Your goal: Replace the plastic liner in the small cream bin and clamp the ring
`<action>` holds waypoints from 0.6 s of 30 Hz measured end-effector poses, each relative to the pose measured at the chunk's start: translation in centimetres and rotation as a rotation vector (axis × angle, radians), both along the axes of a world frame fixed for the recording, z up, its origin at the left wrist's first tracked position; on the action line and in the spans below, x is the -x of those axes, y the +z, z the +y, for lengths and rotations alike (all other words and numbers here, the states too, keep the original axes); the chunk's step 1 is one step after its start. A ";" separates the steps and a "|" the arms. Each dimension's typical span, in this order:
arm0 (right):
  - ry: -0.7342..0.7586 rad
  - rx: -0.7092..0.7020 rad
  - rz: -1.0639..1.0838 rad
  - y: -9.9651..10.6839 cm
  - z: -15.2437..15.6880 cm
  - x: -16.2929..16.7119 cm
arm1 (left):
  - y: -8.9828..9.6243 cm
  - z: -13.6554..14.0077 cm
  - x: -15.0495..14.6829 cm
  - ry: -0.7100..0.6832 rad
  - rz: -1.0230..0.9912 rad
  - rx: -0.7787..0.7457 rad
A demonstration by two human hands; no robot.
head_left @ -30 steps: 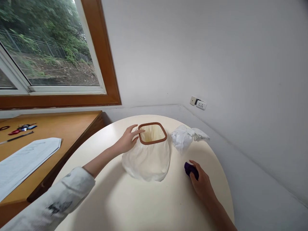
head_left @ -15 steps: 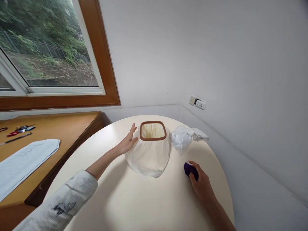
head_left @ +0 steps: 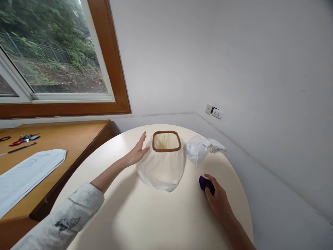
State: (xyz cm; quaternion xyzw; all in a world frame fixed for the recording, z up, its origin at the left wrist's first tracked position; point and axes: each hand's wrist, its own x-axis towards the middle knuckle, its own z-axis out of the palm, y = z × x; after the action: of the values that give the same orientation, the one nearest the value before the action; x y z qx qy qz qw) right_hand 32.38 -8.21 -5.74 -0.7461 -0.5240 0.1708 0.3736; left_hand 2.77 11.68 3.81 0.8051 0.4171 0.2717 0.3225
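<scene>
A small trash bin with a brown rim [head_left: 166, 150] stands on the round table, a white plastic liner [head_left: 161, 170] draped over its outside. My left hand [head_left: 136, 152] is at the bin's left side, fingers spread and thumb by the liner; whether it touches is hard to tell. At the right, my right hand [head_left: 217, 192] is closed around a dark purple roll [head_left: 206, 185], which looks like rolled bags, low over or on the tabletop. Just right of the bin lies a knotted white plastic bag [head_left: 197, 149].
The round cream table [head_left: 156, 222] stands against the white wall. A wooden desk [head_left: 78, 133] at the left bears papers [head_left: 33, 170], a pen [head_left: 22, 148] and a bunch of keys [head_left: 25, 138]. A wall socket [head_left: 217, 113] sits beyond the table.
My left hand has drawn back very slightly to the left from the bin. The view has shifted a little; my right hand still holds the purple roll in the same place.
</scene>
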 end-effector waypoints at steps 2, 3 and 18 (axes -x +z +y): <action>0.000 0.005 0.001 0.0 0.0 0.0 | 0.4 -0.3 -0.1 0.009 0.013 -0.014; -0.001 0.006 0.001 0.0 0.0 0.0 | 0.8 -0.6 -0.2 0.019 0.018 -0.046; 0.003 0.008 0.003 0.2 -0.1 0.1 | 7.1 -10.2 -5.1 -0.284 -0.089 0.060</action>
State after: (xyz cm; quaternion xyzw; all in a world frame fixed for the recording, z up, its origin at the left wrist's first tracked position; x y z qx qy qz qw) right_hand 32.25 -8.29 -5.55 -0.7466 -0.5238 0.1743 0.3712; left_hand 7.84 1.50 10.95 0.8330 0.2924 0.2465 0.3998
